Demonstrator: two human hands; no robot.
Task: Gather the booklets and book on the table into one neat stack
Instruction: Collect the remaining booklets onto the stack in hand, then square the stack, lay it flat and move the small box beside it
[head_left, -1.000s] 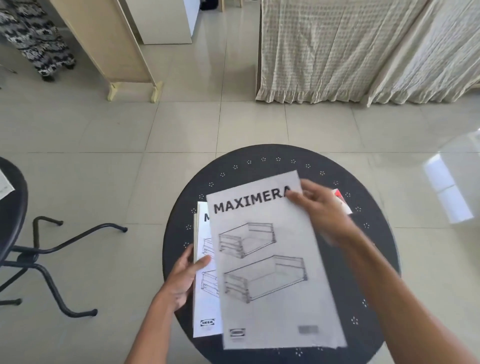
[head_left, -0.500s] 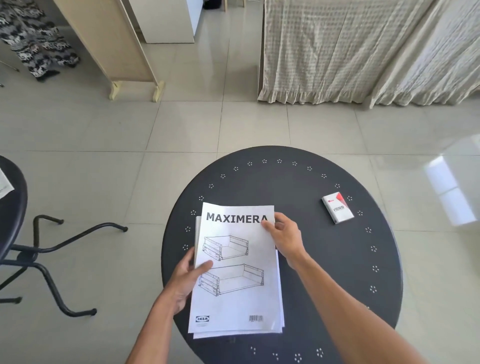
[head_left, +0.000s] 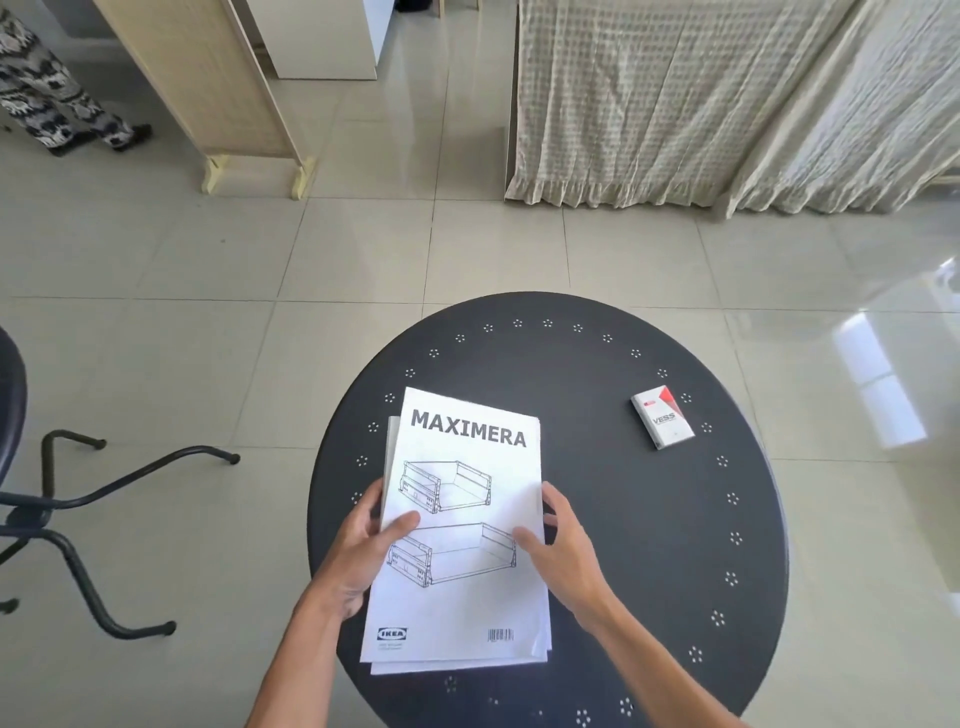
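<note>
1. Head view: A round black metal worktop (head_left: 597, 467), ringed with small punched flower-shaped holes, stands on a pale tiled floor (head_left: 363, 249).
2. A stack of white paper assembly booklets (head_left: 467, 519) lies on the near left part of the worktop; the top cover reads "MAXIMERA" above two line drawings of drawers, with an IKEA logo and a barcode along the near edge.
3. Edges of lower sheets show past the top booklet at its left, right and near sides, so the stack is not quite square.
4. The left hand (head_left: 358, 556) clasps the stack's left edge, thumb lying on the cover and fingers out of sight beneath.
5. The right hand (head_left: 566, 556) rests against the right edge, fingers loosely curled and thumb tip touching the cover; whether it grips the paper I cannot tell.
6. A small white-and-red book marked "VESS" (head_left: 663, 417) lies alone on the far right of the worktop, well apart from the stack.
7. A black tubular chair base (head_left: 78, 504) stands on the floor at left; checked cream curtains (head_left: 675, 104) hang beyond.
</note>
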